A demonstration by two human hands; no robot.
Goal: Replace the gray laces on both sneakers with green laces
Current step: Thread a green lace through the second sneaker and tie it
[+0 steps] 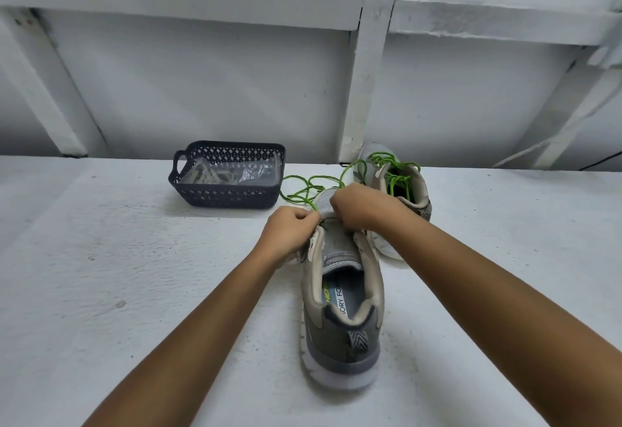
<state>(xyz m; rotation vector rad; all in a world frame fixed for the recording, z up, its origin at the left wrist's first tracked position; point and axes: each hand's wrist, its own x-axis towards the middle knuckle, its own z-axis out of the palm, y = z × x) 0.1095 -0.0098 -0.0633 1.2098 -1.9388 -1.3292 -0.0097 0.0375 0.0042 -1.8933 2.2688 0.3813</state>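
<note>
A grey sneaker [343,309] stands in front of me with its heel toward me and its tongue bare of laces. My left hand [289,228] pinches a green lace [308,191] at the left eyelets near the toe. My right hand [361,208] is curled over the right side of the toe area; what its fingers hold is hidden. The loose green lace trails off behind the toe. A second grey sneaker [399,184] stands behind to the right, threaded with a green lace [397,174].
A dark plastic basket [229,196] sits at the back left of the white table [117,292], holding greyish laces and clear plastic wrapping. A white wall with beams rises directly behind the table.
</note>
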